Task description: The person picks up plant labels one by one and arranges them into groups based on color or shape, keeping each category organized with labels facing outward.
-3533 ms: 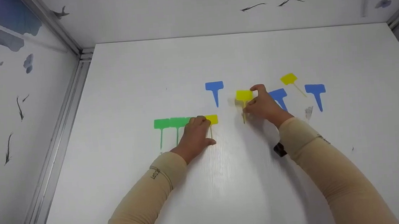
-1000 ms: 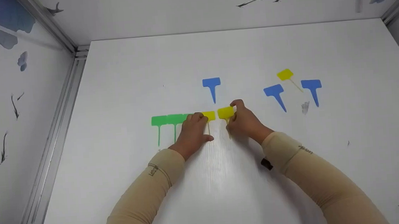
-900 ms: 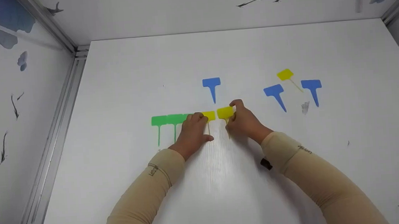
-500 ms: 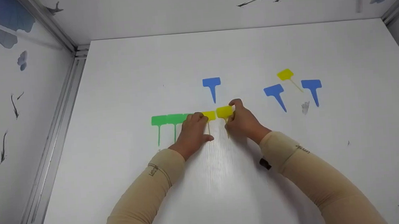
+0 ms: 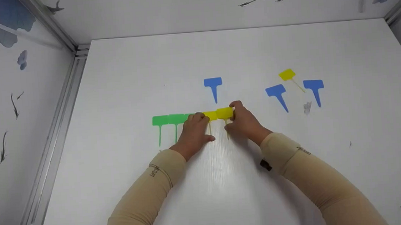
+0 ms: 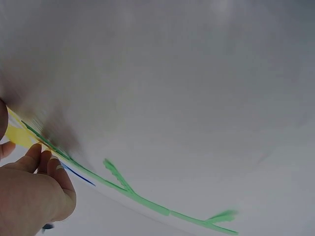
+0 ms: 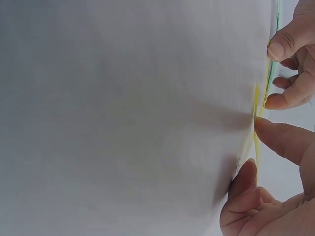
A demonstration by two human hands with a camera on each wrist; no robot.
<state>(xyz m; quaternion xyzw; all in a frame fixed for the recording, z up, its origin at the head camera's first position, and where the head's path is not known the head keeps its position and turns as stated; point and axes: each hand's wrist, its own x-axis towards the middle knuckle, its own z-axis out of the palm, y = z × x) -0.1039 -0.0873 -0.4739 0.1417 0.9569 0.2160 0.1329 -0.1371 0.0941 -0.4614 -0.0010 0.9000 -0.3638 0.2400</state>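
A row of T-shaped plant labels lies on the white table. At its left end are two green labels [image 5: 176,119], with a third green label [image 5: 189,116] mostly hidden under my left hand [image 5: 194,130]. That hand rests its fingertips on the third green label and the yellow label [image 5: 210,115] beside it, thumb out near the stem. My right hand [image 5: 246,121] pinches another yellow label [image 5: 225,113], a finger at its right corner and the thumb at its stem. This label's left edge meets the row's yellow label, and its head sits slightly tilted.
A blue label [image 5: 213,84] lies just behind the row. Further right are a tilted blue label [image 5: 276,91], a loose yellow label [image 5: 287,74] and another blue label [image 5: 314,85]. A greyish scrap [image 5: 307,108] lies near them. Patterned walls [image 5: 214,15] border the table [image 5: 129,68].
My right hand has brought the yellow label left and toward me, from beyond the row to its right end, closing the gap. The left hand has stayed on the row.
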